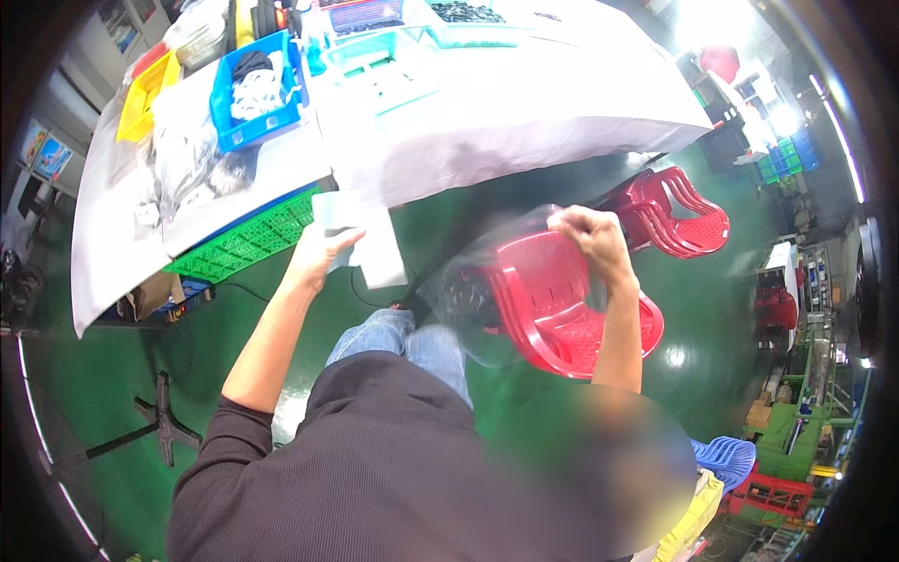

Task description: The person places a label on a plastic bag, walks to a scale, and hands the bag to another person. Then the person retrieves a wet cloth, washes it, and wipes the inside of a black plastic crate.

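- Both forearms rise from the dark sweater at the lower edge, over blue jeans [412,342] and a green floor [122,375].
- Right hand [592,239] is closed in a pinch on the top edge of a clear plastic bag [487,281], which hangs open below it in front of a red plastic chair [562,318].
- Left hand [318,253] is clamped on a pale folded packet [361,234], thumb on top, held up just left of the bag and apart from it.
- Behind the hands stands a table under a white cloth [524,112], well apart from them.
- On it sit a blue bin [257,89] of white and black parts, a yellow bin [145,94] and teal trays [384,56].
- Under the table's edge lies a green crate [248,244].
- More red chairs [674,215] are stacked to the right.
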### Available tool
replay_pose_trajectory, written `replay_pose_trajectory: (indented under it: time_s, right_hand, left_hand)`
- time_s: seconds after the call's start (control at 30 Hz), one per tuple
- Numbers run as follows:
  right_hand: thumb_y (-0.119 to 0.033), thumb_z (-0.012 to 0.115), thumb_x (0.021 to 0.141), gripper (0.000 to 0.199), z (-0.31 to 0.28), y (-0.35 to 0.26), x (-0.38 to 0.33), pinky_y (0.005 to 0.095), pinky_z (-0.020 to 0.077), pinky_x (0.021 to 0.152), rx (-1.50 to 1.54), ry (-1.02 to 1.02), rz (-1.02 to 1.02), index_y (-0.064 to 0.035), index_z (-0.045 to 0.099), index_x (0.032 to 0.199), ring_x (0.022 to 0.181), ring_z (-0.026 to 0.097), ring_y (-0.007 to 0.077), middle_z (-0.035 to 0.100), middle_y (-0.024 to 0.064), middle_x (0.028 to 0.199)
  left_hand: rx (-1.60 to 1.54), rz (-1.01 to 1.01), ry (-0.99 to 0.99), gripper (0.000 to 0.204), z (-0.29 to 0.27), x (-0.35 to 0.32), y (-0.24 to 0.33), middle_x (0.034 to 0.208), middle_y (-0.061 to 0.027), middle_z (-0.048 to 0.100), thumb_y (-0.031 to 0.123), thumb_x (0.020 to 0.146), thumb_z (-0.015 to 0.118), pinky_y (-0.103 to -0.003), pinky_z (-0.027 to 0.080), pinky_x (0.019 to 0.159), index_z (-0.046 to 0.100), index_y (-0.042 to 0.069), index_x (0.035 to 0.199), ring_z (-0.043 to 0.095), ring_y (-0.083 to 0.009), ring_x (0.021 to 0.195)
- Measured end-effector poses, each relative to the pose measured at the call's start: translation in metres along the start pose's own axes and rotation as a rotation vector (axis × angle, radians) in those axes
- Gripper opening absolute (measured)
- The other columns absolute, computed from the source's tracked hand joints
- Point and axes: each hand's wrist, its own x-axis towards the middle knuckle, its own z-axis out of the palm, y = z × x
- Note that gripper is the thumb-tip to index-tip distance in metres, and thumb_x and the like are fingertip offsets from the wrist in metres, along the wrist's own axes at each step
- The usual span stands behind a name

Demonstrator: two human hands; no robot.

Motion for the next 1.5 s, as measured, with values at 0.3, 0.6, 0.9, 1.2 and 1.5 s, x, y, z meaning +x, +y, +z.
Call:
replay_pose_trajectory:
  time_s: [0.3,0.6,0.9,1.2,1.5]
  right_hand:
    - [-0.021,0.07,0.082,0.02,-0.087,0.169,0.252,0.02,0.0345,0.044,0.289,0.107,0.291,-0.0028,0.068,0.089,0.051,0.048,0.0028,0.058,-0.0028,0.063]
    - [-0.022,0.059,0.09,0.02,-0.083,0.441,0.454,0.0234,0.0354,0.038,0.655,0.609,0.578,-0.0033,0.06,0.096,0.048,0.045,0.0079,0.05,0.0009,0.061]
    - [-0.024,0.053,0.093,0.028,-0.047,0.467,0.469,0.0249,0.0449,0.043,0.502,0.682,0.674,0.0,0.058,0.107,0.046,0.055,0.0133,0.062,0.0102,0.073]
    - [-0.019,0.055,0.092,0.043,-0.066,0.478,0.451,0.0274,0.0498,0.055,0.69,0.561,0.835,0.0008,0.041,0.127,0.065,0.063,0.0181,0.062,0.0131,0.089]
    - [-0.015,0.061,0.089,0.038,-0.072,0.502,0.442,0.0317,0.0524,0.067,1.013,0.609,0.969,0.0014,0.046,0.12,0.081,0.066,0.0239,0.061,0.0137,0.098]
  left_hand:
    - [-0.097,0.02,0.115,0.029,0.084,0.132,0.055,0.087,-0.0025,0.064,0.016,0.073,0.076,-0.027,0.046,0.074,0.064,0.004,0.096,0.059,-0.0124,0.079]
    - [-0.272,0.086,0.331,0.027,0.195,0.331,0.065,0.091,-0.0027,0.065,0.006,0.077,0.072,-0.027,0.047,0.079,0.062,0.003,0.101,0.06,-0.0116,0.086]
    - [-0.239,-0.183,0.345,0.036,0.3,0.472,0.056,0.097,-0.0056,0.063,0.012,0.075,0.075,-0.03,0.045,0.083,0.059,0.001,0.106,0.059,-0.0146,0.09]
    - [-0.209,-0.359,0.391,0.038,0.313,0.511,0.03,0.097,-0.0087,0.065,0.016,0.074,0.076,-0.03,0.044,0.084,0.061,-0.002,0.104,0.06,-0.0161,0.09]
    - [-0.205,-0.381,0.377,0.04,0.3,0.536,0.02,0.096,-0.0097,0.065,0.017,0.073,0.076,-0.03,0.045,0.082,0.061,-0.004,0.103,0.061,-0.0172,0.088]
